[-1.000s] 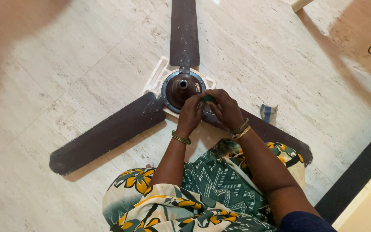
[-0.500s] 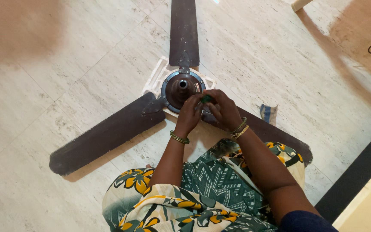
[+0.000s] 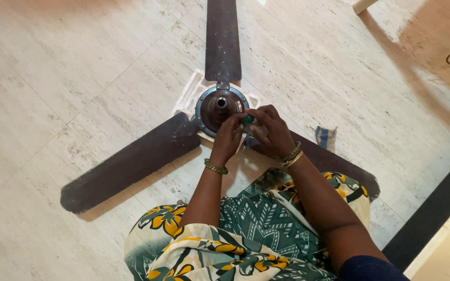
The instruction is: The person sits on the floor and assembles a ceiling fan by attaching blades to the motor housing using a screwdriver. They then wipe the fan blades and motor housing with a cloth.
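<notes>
**Two hands at the hub of a ceiling fan**

A dark brown ceiling fan (image 3: pixel 220 106) lies on the pale floor (image 3: pixel 79 78), with a white sheet under its hub. At 3 o'clock from the hub lies a small blue-striped cloth (image 3: pixel 325 137). The left hand (image 3: pixel 228 138) and right hand (image 3: pixel 272 130) meet at 4 o'clock of the hub, fingers pinching a small green object (image 3: pixel 248 119) between them.

Matt dark fan blades (image 3: pixel 131 164), glossy metal hub (image 3: pixel 217 106), smooth stone floor (image 3: pixel 69 78)
</notes>
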